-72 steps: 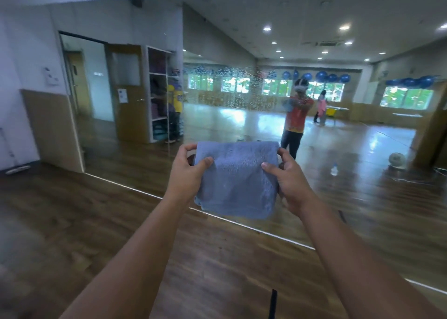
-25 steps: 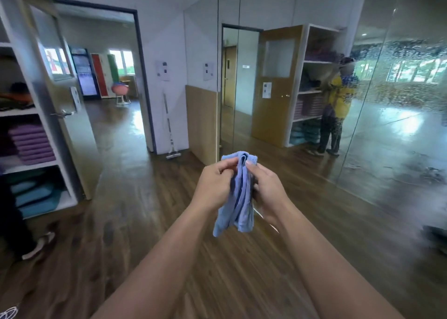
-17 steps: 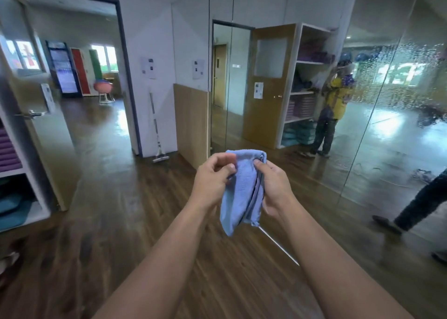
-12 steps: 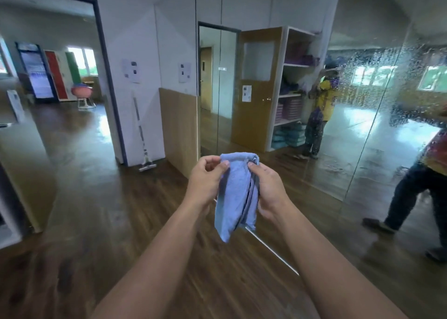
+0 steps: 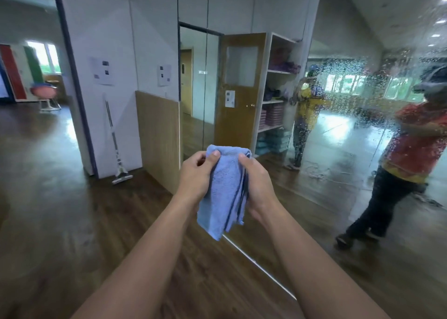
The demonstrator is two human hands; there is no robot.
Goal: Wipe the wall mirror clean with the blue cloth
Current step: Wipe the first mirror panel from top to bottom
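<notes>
I hold blue cloth [image 5: 225, 193] before me, left hand [image 5: 196, 173] and right hand [image 5: 256, 183] both pinching its top edge. Cloth, spread wide seconds ago, now folded narrow. Wall mirror [image 5: 350, 130] at right, droplet-speckled, unwiped; wiping likely next.

Your blue cloth [image 5: 225, 190]: matt, looped terry. Beside you, the wall mirror [image 5: 338, 149]: glossy glass, droplet-speckled. Under you, the floor [image 5: 72, 222]: dark wood planks, satin sheen; the wall panel [image 5: 157, 135]: pale matt wood.
</notes>
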